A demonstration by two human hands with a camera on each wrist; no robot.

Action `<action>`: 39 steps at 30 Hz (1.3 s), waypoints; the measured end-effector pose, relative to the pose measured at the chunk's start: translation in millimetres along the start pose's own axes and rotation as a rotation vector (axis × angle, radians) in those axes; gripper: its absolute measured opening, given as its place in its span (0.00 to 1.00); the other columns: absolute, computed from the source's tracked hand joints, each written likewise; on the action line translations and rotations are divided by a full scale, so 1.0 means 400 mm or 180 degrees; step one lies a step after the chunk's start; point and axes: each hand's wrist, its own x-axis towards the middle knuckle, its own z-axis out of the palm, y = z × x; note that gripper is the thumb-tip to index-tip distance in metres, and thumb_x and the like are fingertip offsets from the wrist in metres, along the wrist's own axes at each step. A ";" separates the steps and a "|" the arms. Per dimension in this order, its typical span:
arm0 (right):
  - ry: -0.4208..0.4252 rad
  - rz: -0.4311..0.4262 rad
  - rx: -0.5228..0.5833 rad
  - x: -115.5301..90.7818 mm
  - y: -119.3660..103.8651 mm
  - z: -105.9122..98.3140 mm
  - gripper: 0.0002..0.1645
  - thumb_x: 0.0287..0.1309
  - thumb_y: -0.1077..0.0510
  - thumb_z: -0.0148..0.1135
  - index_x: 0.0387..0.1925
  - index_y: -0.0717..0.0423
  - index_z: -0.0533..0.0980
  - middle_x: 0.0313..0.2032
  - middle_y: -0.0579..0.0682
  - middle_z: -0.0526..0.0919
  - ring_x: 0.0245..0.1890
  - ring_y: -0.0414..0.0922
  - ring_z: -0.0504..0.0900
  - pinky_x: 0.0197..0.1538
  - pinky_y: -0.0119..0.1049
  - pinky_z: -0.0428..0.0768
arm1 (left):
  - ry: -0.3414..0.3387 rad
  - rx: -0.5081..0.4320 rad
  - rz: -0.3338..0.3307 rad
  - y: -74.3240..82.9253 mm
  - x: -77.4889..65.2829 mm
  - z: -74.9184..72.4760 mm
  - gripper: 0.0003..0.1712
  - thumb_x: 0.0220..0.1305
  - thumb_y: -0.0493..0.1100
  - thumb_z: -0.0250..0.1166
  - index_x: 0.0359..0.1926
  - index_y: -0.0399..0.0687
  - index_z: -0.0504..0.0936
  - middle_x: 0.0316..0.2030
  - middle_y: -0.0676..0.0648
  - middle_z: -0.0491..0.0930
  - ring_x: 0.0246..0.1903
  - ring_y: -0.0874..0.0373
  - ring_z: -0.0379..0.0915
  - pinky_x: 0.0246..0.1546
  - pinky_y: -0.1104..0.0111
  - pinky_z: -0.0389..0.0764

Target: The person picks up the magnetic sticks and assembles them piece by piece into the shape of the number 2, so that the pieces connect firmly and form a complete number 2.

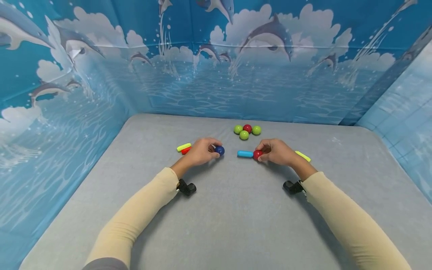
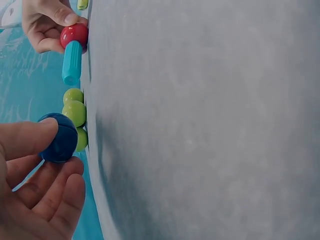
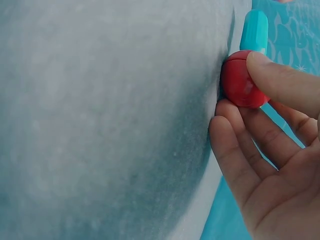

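Note:
Between thumb and fingers my left hand (image 1: 201, 151) pinches a dark blue ball (image 2: 61, 138), seen large in the left wrist view. My right hand (image 1: 277, 151) pinches a red ball (image 3: 242, 80) low at the cloth. A light blue ribbed rod (image 1: 245, 154) sticks out from the red ball, its free end pointing toward the left hand. In the head view, space separates that rod end from the blue ball. Yellow and red rods (image 1: 183, 147) lie just behind the left hand, the red one partly hidden by it. Another yellow rod (image 1: 303, 156) lies beyond the right wrist.
Behind the hands, several green balls (image 1: 244, 135) and one red ball (image 1: 247, 128) sit close together on the grey cloth-covered table (image 1: 216, 217). A blue dolphin-printed curtain (image 1: 209, 90) rises along the table's back and left edges. Each wrist carries a small black camera (image 1: 187, 188).

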 end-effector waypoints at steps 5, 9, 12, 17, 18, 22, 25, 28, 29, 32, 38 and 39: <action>-0.0012 0.0007 -0.0034 0.003 0.006 0.000 0.11 0.60 0.64 0.66 0.45 0.59 0.80 0.47 0.59 0.85 0.49 0.51 0.81 0.42 0.35 0.78 | 0.0018 0.0046 -0.0051 0.006 0.010 0.014 0.24 0.63 0.38 0.68 0.61 0.46 0.80 0.55 0.44 0.81 0.48 0.52 0.79 0.37 0.69 0.80; 0.0000 0.0001 -0.0035 0.006 0.009 0.000 0.12 0.60 0.64 0.66 0.46 0.59 0.79 0.48 0.60 0.84 0.49 0.52 0.81 0.42 0.35 0.78 | 0.0033 0.0085 -0.0069 0.020 0.025 0.028 0.24 0.63 0.39 0.68 0.61 0.46 0.80 0.56 0.44 0.81 0.48 0.52 0.79 0.36 0.70 0.79; 0.0002 -0.0014 -0.0023 0.006 0.010 0.001 0.12 0.60 0.64 0.66 0.46 0.59 0.79 0.48 0.60 0.84 0.50 0.52 0.81 0.42 0.35 0.78 | -0.0013 0.0132 -0.0030 0.033 0.037 0.040 0.24 0.63 0.39 0.68 0.61 0.46 0.79 0.56 0.43 0.81 0.48 0.53 0.79 0.36 0.70 0.79; 0.0020 -0.0009 -0.0033 0.003 0.013 0.004 0.12 0.61 0.64 0.66 0.46 0.59 0.79 0.48 0.60 0.84 0.50 0.52 0.81 0.43 0.35 0.78 | -0.0087 0.0115 -0.0028 0.046 0.052 0.053 0.24 0.64 0.38 0.67 0.62 0.45 0.79 0.56 0.44 0.82 0.48 0.53 0.79 0.35 0.70 0.79; 0.0020 -0.0009 -0.0038 0.003 0.014 0.004 0.12 0.61 0.64 0.66 0.46 0.59 0.79 0.48 0.60 0.84 0.50 0.52 0.81 0.43 0.35 0.78 | -0.0088 0.0105 -0.0044 0.047 0.053 0.055 0.24 0.64 0.38 0.67 0.62 0.45 0.79 0.56 0.44 0.82 0.48 0.53 0.79 0.35 0.70 0.79; 0.0009 -0.0015 -0.0041 0.003 0.012 0.003 0.12 0.61 0.63 0.65 0.47 0.59 0.79 0.48 0.60 0.84 0.50 0.52 0.81 0.42 0.35 0.78 | -0.0068 0.0062 -0.0109 0.047 0.057 0.059 0.24 0.64 0.38 0.67 0.61 0.45 0.79 0.56 0.44 0.82 0.48 0.53 0.80 0.36 0.71 0.80; 0.0004 -0.0009 -0.0042 0.003 0.010 0.001 0.12 0.61 0.63 0.65 0.47 0.58 0.79 0.48 0.60 0.84 0.50 0.52 0.81 0.42 0.35 0.78 | -0.0061 0.0050 -0.0114 0.046 0.059 0.060 0.24 0.64 0.38 0.67 0.61 0.46 0.79 0.56 0.43 0.82 0.49 0.53 0.80 0.37 0.69 0.80; -0.0011 -0.0005 -0.0043 0.005 0.006 0.001 0.12 0.61 0.63 0.66 0.47 0.58 0.79 0.49 0.60 0.84 0.50 0.52 0.81 0.42 0.35 0.78 | -0.0075 0.0054 -0.0108 0.046 0.059 0.061 0.24 0.64 0.38 0.67 0.62 0.46 0.79 0.57 0.44 0.81 0.50 0.53 0.80 0.40 0.68 0.81; -0.0016 0.0000 -0.0044 0.005 0.005 0.001 0.12 0.61 0.63 0.66 0.47 0.58 0.78 0.49 0.60 0.84 0.50 0.52 0.81 0.42 0.35 0.78 | -0.0079 0.0056 -0.0104 0.046 0.059 0.061 0.24 0.64 0.38 0.67 0.62 0.46 0.79 0.58 0.44 0.81 0.51 0.52 0.80 0.41 0.68 0.81; -0.0032 0.0000 -0.0055 0.007 0.004 0.002 0.12 0.62 0.62 0.65 0.48 0.58 0.78 0.49 0.60 0.84 0.51 0.52 0.81 0.43 0.36 0.78 | -0.0084 0.0061 -0.0105 0.048 0.060 0.064 0.24 0.64 0.38 0.67 0.62 0.45 0.79 0.58 0.44 0.81 0.52 0.52 0.80 0.45 0.66 0.82; -0.0002 -0.0010 -0.0138 0.004 0.004 0.004 0.13 0.62 0.62 0.65 0.49 0.58 0.78 0.49 0.60 0.84 0.50 0.53 0.81 0.45 0.40 0.80 | -0.0131 0.0086 -0.0047 0.048 0.063 0.074 0.23 0.65 0.38 0.66 0.61 0.45 0.80 0.60 0.43 0.79 0.52 0.51 0.79 0.43 0.67 0.82; 0.0000 -0.0021 -0.0146 0.003 0.003 0.004 0.14 0.62 0.62 0.65 0.49 0.58 0.78 0.49 0.60 0.84 0.50 0.53 0.81 0.46 0.41 0.80 | -0.0139 0.0083 -0.0048 0.048 0.063 0.076 0.23 0.65 0.37 0.66 0.61 0.45 0.80 0.60 0.43 0.79 0.52 0.51 0.79 0.42 0.68 0.82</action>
